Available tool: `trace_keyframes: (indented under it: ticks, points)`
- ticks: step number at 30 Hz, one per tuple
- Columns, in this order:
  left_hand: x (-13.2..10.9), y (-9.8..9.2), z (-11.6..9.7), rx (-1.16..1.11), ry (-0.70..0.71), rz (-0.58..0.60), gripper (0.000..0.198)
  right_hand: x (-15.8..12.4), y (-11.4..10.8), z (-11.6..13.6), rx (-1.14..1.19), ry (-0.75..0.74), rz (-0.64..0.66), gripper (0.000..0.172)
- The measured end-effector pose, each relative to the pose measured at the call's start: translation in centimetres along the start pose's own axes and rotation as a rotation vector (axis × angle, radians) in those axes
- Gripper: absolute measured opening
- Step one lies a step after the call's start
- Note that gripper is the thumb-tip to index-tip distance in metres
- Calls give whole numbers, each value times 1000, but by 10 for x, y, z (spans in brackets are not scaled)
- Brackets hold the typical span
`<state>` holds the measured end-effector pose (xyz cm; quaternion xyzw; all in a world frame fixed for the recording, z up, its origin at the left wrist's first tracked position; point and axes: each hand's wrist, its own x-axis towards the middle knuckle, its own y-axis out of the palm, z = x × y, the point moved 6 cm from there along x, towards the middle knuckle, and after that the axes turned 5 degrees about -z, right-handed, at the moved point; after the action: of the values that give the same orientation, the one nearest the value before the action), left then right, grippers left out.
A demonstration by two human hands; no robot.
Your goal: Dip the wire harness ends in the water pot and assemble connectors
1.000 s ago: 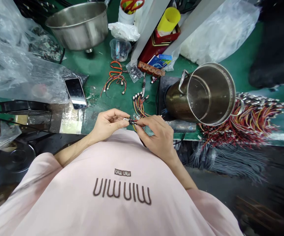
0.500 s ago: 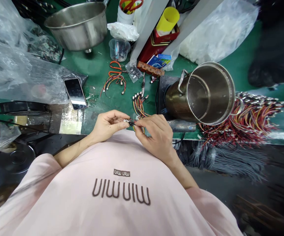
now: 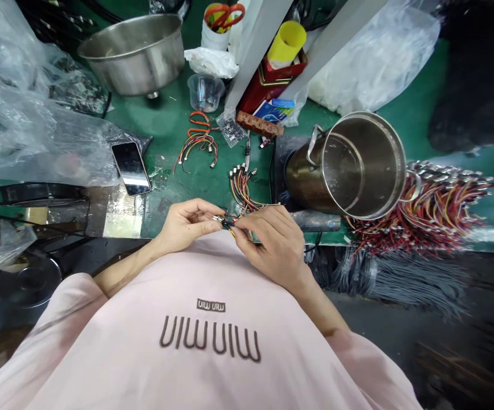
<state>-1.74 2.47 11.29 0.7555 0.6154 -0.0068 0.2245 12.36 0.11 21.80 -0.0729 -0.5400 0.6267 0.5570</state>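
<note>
At the table's near edge, my left hand (image 3: 191,224) pinches the metal end of a small wire connector (image 3: 218,218) between thumb and fingers. My right hand (image 3: 272,239) is closed on the dark, wired side of the same piece, with its fingertips close to the left ones. Red, yellow and black wires show between the hands. Just beyond my right hand lies a bundle of connector wires (image 3: 241,185) with metal ends. Farther back are a few more wires (image 3: 199,149) beside orange-handled scissors (image 3: 199,124).
A tall steel pot (image 3: 353,165) lies tilted on the right, near a large heap of red and yellow wires (image 3: 443,210). To the left are a phone (image 3: 130,168) and plastic bags (image 3: 37,131). A steel basin (image 3: 135,57) and clear tub (image 3: 205,94) stand behind.
Both hands stay together at the connector, and the fingers have shifted slightly around it. The whole view has tilted a little, so things appear slightly lower.
</note>
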Motion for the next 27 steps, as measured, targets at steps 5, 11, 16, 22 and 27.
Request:
trace_keyframes:
  ticks: [5,11,16,22,27]
  points:
    - [0,1,-1,-35,14,29,32,1,-1,1,19,-28,8,13]
    - [0,1,-2,-42,25,41,32,0,1,2,6,-63,-6,12]
    - [-1,0,-3,-41,45,41,31,1,2,6,-14,-91,-19,13]
    - [-2,0,-3,-44,47,32,29,2,2,6,-6,-68,-10,14]
    - [-1,0,-2,-28,37,20,32,1,3,5,43,10,1,15]
